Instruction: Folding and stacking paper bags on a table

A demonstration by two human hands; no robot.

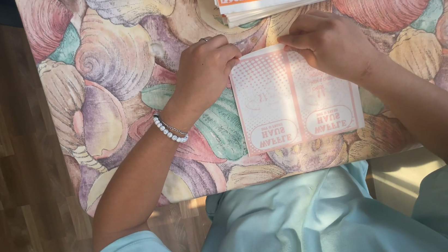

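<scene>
Right now I'm pinching the top edge of the orange-and-white paper sheet (295, 100) with left hand (205, 70) and right hand (331, 44), its long axis running left-right at frame centre, printed side facing me upside down.

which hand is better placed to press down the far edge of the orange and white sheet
Probably the right hand: its fingers lie on the sheet's far edge; the left hand only pinches the corner.
</scene>
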